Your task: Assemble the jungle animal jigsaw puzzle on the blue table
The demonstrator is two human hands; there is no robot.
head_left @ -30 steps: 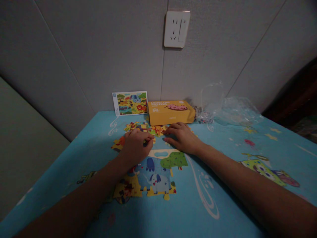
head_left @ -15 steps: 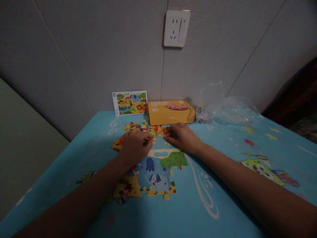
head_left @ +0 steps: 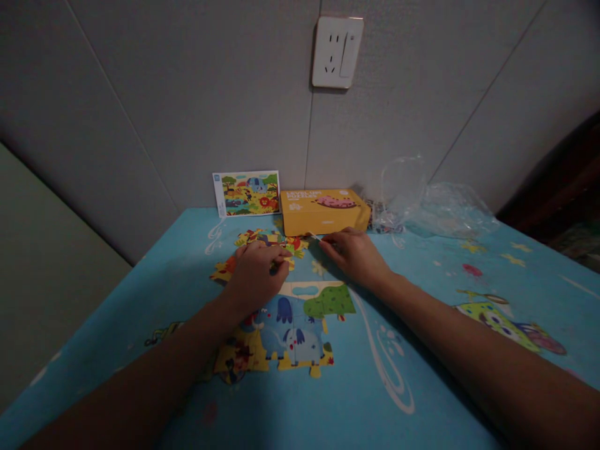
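Note:
A partly joined jigsaw puzzle (head_left: 300,337) with blue elephants and a green treetop lies on the blue cloth. My left hand (head_left: 260,275) is over its upper left side, thumb and fingers pinched together; whatever is between them is hidden. Loose puzzle pieces (head_left: 257,237) in yellow, orange and green lie just beyond that hand. Further right, my right hand (head_left: 354,253) is closed on a puzzle piece (head_left: 316,237), which is tilted so mostly its pale edge shows, close to the front of the yellow box.
Against the wall stand a picture card (head_left: 248,194) of the animal scene and a yellow puzzle box (head_left: 325,212). Clear plastic bags (head_left: 440,209) lie right of the box, with more pieces beside it. A socket plate (head_left: 337,53) is on the wall.
My right hand has moved slightly away and to the right, lifting and tilting a puzzle piece from the loose group. The left hand has hardly moved.

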